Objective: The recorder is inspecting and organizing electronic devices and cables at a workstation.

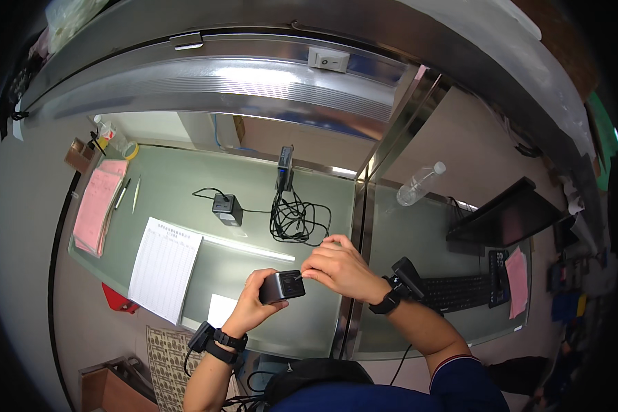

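Note:
My left hand [248, 309] holds a black box-shaped device [273, 288] over the front part of the glass-topped table, its fingers wrapped round the sides. The device's socketed face is turned toward my right hand [342, 269]. Thumb and forefinger of that hand are pinched together right beside this face; whatever they grip is too small to make out. Farther back stands a similar dark box [225, 208] with a black cable plugged into its top. To its right lies a tangled black cable [296, 218], below an upright black device [285, 165].
A ruled paper sheet [163, 264], pink papers [97, 206] and pens [136, 194] lie at the left. A metal-framed partition [353, 275] divides the table. Beyond it are a plastic bottle [419, 185], a monitor [508, 216] and a keyboard [456, 292]. A metal beam [240, 82] spans the back.

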Demonstrator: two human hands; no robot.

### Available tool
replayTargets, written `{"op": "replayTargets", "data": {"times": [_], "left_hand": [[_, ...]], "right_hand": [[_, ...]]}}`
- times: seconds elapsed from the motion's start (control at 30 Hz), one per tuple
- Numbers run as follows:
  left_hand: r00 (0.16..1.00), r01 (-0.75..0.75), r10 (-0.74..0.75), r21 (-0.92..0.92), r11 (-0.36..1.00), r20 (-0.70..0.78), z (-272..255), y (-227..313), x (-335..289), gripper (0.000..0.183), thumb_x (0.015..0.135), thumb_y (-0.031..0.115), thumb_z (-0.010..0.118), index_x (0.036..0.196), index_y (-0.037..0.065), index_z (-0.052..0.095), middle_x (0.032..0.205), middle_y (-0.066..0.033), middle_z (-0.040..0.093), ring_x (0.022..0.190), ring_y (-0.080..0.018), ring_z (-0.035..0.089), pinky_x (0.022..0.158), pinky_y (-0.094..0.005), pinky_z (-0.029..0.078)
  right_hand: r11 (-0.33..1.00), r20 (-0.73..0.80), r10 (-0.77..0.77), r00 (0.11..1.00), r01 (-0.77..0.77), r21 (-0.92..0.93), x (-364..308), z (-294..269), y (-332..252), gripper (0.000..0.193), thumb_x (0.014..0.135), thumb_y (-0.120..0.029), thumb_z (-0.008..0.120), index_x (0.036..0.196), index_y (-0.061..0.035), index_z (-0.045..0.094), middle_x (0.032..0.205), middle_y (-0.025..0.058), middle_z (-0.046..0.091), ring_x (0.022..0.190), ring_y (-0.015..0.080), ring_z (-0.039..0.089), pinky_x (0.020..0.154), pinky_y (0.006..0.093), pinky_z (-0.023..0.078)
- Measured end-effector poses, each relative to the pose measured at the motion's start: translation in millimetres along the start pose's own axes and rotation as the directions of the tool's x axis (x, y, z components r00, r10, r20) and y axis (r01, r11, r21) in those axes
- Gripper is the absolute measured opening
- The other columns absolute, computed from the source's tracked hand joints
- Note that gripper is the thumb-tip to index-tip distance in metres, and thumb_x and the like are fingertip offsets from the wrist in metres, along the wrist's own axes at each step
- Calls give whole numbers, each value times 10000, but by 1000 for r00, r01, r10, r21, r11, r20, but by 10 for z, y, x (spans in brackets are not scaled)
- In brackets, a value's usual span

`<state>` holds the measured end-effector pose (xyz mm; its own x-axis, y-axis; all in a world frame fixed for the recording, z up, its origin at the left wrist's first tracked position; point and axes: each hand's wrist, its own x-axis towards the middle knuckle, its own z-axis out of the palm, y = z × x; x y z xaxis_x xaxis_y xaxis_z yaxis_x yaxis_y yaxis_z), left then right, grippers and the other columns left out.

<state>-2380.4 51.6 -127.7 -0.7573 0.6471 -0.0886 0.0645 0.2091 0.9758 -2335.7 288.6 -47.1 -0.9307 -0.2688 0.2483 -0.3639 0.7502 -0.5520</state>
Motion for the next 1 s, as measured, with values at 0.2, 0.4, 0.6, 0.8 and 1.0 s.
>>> {"op": "replayTargets", "data": {"times": [0.2,0.4,0.6,0.8,1.0], "left_hand": [[999,-54,54,84,995,1,4,33,0,631,633,59,824,1180,69,511,1113,-101,539,1091,-297,491,945,-373,414],[996,-90,91,275,957,8,60,-16,23,672,650,73,837,1215,33,476,1134,-106,524,1046,-238,532,926,-335,442],[999,-49,49,207,977,7,104,-108,9,683,651,83,841,1222,22,472,1138,-123,527,1053,-241,539,931,-336,442],[999,-33,31,239,971,14,146,-50,22,674,655,83,836,1224,28,481,1129,-120,535,1062,-242,541,929,-336,445],[988,155,-149,-225,962,46,378,-202,83,711,683,86,820,1278,41,433,1136,-97,550,1057,-216,555,922,-327,457]], "right_hand": [[990,38,-69,997,73,-123,41,-35,-53,116,862,-237,647,891,-127,631,808,-15,592,810,147,570,954,367,355],[959,105,-52,993,79,-271,36,59,-23,122,846,-236,644,856,-118,614,781,-8,570,810,158,569,952,376,367],[971,100,-32,994,55,-232,24,119,10,128,847,-229,637,838,-103,610,772,5,578,814,171,573,942,375,379],[971,117,-18,993,45,-237,-32,172,67,135,836,-224,645,817,-95,609,749,8,589,804,173,579,956,391,380],[947,-138,-9,990,-36,-318,22,66,-87,213,828,-247,661,979,-101,631,943,46,599,892,203,578,983,418,360]]}}
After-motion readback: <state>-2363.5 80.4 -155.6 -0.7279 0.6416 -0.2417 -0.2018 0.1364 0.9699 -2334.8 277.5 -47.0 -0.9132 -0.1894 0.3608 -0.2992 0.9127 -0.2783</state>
